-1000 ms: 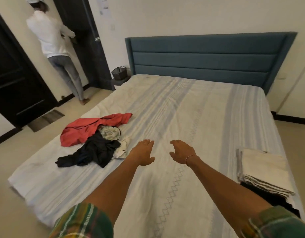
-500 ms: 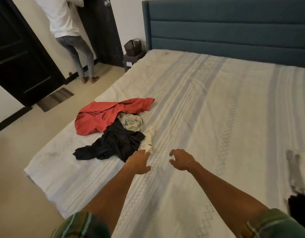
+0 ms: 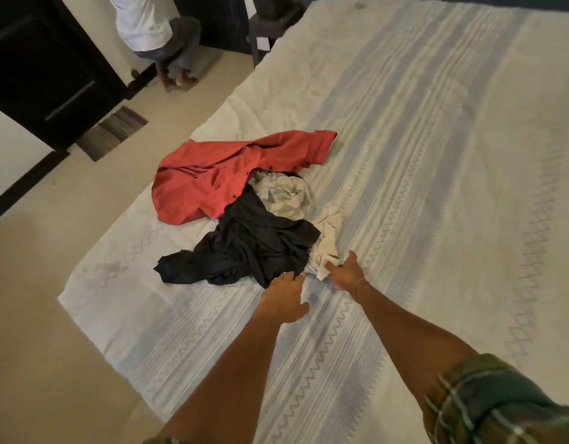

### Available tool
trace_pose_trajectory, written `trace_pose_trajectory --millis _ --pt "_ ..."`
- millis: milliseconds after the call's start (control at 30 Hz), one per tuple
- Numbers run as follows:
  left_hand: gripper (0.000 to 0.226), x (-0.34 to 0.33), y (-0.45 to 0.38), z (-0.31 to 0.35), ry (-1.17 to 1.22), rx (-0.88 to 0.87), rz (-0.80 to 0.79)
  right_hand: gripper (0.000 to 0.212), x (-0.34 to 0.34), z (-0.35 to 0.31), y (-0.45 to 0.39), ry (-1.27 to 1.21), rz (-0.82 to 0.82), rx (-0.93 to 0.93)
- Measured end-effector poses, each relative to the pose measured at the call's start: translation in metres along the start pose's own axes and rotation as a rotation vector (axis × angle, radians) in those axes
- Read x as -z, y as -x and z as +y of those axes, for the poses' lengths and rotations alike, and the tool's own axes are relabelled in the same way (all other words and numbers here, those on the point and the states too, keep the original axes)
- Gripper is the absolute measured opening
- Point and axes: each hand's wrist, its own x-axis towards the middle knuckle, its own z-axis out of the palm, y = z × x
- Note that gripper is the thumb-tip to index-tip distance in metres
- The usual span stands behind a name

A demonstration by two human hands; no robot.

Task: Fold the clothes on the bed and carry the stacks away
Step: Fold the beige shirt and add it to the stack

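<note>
Bed: fills the centre and right of the frame, covered in a pale sheet with grey-blue bands and zigzag stitching, its near-left corner at lower left of centre. Floor: beige, along the left side of the frame. Dark door: upper left, with a striped mat at its foot. Second person: top of frame left of centre, white top and grey trousers, feet on the floor by the wall; partly cropped. Small dark bedside table: top centre, against the bed's edge, blurred. Red shirt: unfolded, spread at mid-left of the bed, buttons visible, forming the far part of the clothes heap. Black garment: crumpled, just below the red shirt and overlapping its lower edge. Patterned pale cloth: bunched between red shirt and black garment. Cream garment: a narrow rumpled strip on the heap's right side. Left hand: centre of frame, fingers loosely spread, tips touching the near hem of the black garment, gripping nothing. Right hand: just right of it, bracelet at the wrist, fingers extended onto the cream garment's near end; whether they pinch it cannot be told. Plaid sleeve: lower right corner.
</note>
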Motion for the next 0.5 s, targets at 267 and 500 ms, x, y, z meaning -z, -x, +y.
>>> trace_pose_trajectory --millis 267,500 --pt "0.052 0.009 -0.018 -0.009 0.174 0.028 0.060 0.031 -0.035 -0.016 0.000 -0.142 0.068 0.015" --pt "0.076 0.050 -0.028 0.038 0.274 -0.006 0.173 0.006 0.004 -0.068 0.071 -0.621 0.080 0.174"
